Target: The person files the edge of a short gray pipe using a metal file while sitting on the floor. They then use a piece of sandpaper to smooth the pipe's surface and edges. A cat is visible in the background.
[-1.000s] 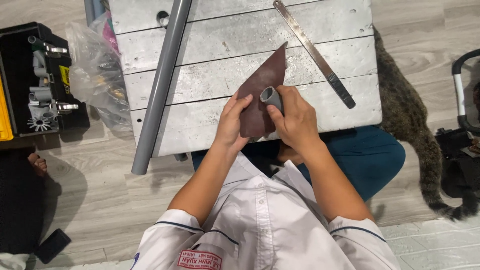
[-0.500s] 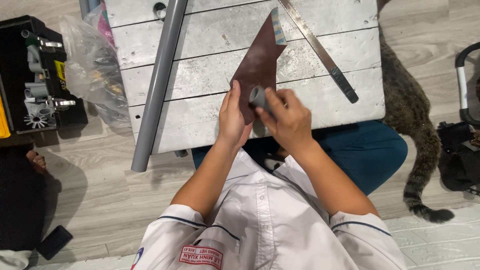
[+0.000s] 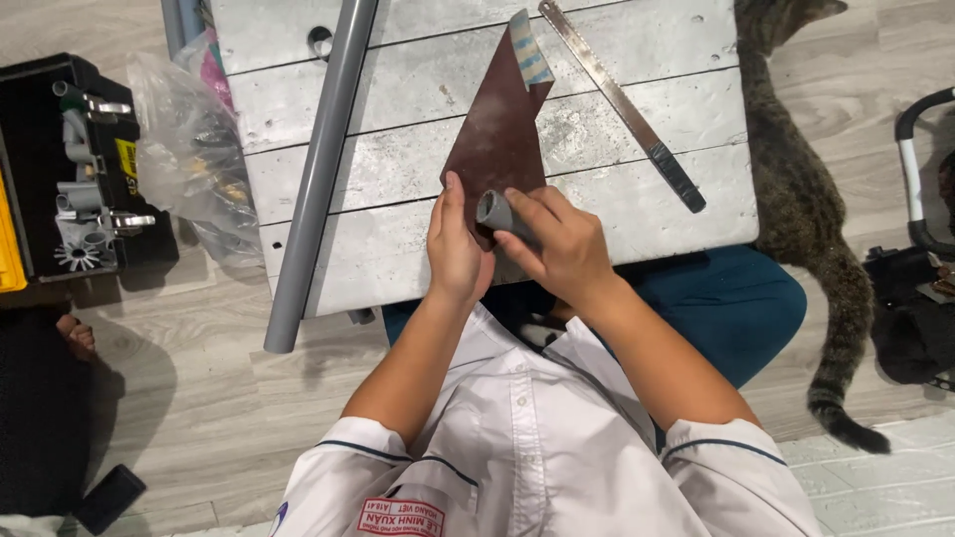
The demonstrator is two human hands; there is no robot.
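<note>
Brown sandpaper (image 3: 497, 149), now curled at its far tip, is pinned by the left hand (image 3: 456, 249) while a grey fitting (image 3: 494, 211), gripped in the right hand (image 3: 562, 249), has been drawn nearer.

White short-sleeved shirt (image 3: 537, 447), dark piping on cuffs, red chest patch (image 3: 400, 517), teal trousers (image 3: 731, 308).
</note>
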